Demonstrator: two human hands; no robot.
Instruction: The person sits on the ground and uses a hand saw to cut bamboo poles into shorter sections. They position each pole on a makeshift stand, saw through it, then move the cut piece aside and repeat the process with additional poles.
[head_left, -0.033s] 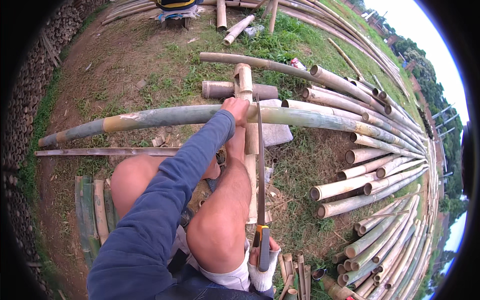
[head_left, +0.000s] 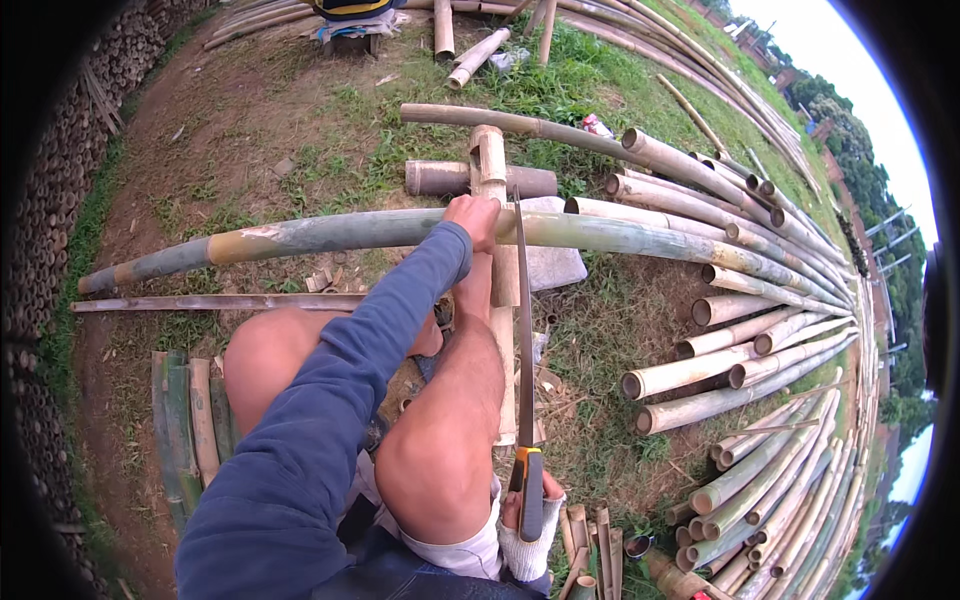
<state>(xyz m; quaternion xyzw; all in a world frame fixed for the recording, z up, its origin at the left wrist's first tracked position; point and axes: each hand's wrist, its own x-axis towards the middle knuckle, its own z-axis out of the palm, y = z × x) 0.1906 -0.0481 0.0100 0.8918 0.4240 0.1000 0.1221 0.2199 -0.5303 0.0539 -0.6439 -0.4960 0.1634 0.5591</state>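
A long greenish bamboo pole [head_left: 330,234] lies crosswise ahead of me, over an upright-notched bamboo support [head_left: 488,160]. My left hand [head_left: 474,220] is closed on the pole near its middle, the arm reaching across my body. Low at the right, my right hand [head_left: 532,522], in a white fingerless glove, grips the dark and orange handle of a hand saw [head_left: 525,380]. The long blade points away from me, its far part meeting the pole just right of my left hand. Whether it has cut in cannot be seen. A bare foot is beside the support, under my left hand.
Many cut bamboo poles [head_left: 690,375] are heaped at the right. A thick short bamboo piece [head_left: 435,178] lies across the support's far end. A split bamboo strip [head_left: 200,303] lies nearer me at the left, beyond short green pieces [head_left: 175,430]. A pale block [head_left: 555,265] rests beneath the pole.
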